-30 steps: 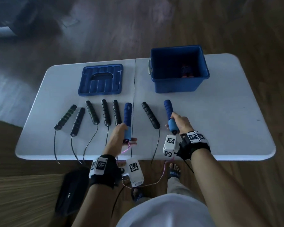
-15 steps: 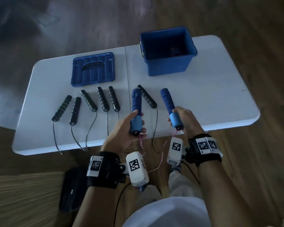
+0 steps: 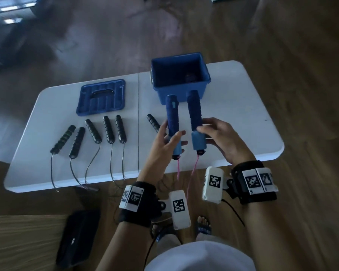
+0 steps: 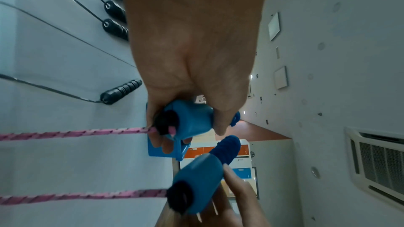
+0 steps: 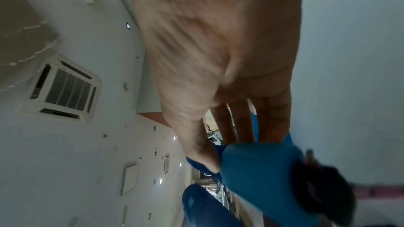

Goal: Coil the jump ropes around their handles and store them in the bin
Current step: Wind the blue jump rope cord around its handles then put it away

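The person stands at the near edge of the white worktop with one blue handle in each hand, both lifted clear of it and pointing up toward the blue bin at the frame's upper centre. The left hand has its grip closed round the lower end of the left blue handle, thumb across the front and fingers curled behind. The right hand pinches the right blue handle near its pale lower collar between thumb and fingertips.

The two handles are close together and nearly parallel, not touching. I take that as lining them up into one bundle, so the rope can be wound round both at once. The pink rope drops from each handle's lower end, past the worktop's front edge, toward the floor at lower centre; nothing is coiled on it yet.

Left of centre, six black handles lie on the worktop with their thin cords trailing over the near edge, apparently waiting their turn. The blue lid lies flat in the upper left, off the bin, which leaves the opening free. Something small and dark sits inside the bin; I cannot tell what.
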